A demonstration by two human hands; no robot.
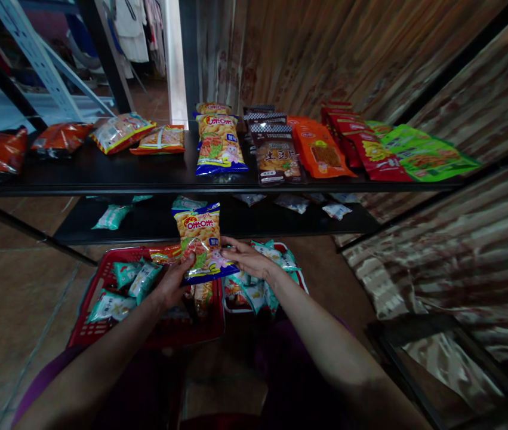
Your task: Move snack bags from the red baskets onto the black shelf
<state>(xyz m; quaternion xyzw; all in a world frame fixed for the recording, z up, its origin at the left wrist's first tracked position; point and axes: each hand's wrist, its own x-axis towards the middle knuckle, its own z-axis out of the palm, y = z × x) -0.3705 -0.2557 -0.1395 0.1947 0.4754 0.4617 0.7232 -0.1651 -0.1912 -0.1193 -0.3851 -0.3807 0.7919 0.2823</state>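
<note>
I hold a blue and yellow snack bag (200, 239) upright in front of me, above a red basket (97, 325). My left hand (174, 283) grips its lower left corner, fingers closed on it. My right hand (248, 258) pinches the lower right edge. Both hands are just below the front of the lower black shelf (155, 227). A matching blue and yellow bag (218, 146) lies on the upper black shelf (101, 173), with another behind it.
The red basket holds several teal packets (122, 286) and more snacks. A second basket (258, 286) sits to its right. The upper shelf carries rows of brown (276, 158), orange (323, 155), red (376, 155) and green bags (424, 155). A brown curtain hangs behind.
</note>
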